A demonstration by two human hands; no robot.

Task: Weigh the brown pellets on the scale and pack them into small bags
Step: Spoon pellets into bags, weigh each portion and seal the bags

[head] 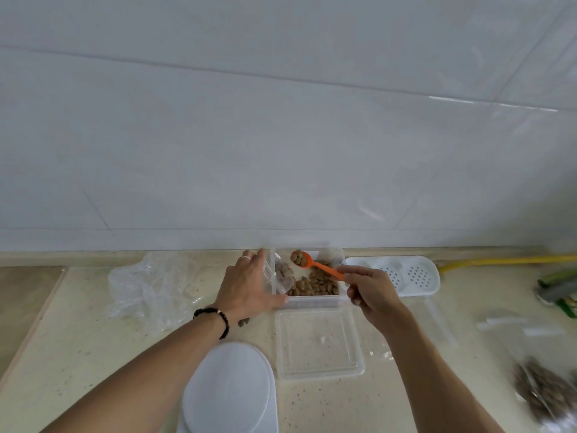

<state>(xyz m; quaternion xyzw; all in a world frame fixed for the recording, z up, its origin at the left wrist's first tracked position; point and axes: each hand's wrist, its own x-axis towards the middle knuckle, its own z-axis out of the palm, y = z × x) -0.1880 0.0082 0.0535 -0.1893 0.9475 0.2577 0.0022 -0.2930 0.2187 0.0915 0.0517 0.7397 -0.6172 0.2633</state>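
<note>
A single head-worn wide-angle view is given, aimed forward and down at a speckled cream stone counter (312,401), seen close, backed by a white tiled wall (281,120).

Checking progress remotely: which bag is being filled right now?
The small clear bag held by the left hand at the pellet container; the crumpled bag lies untouched.

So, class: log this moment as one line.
right hand: holds orange spoon loaded with brown pellets | left hand: holds small bag open | spoon above clear container
</note>
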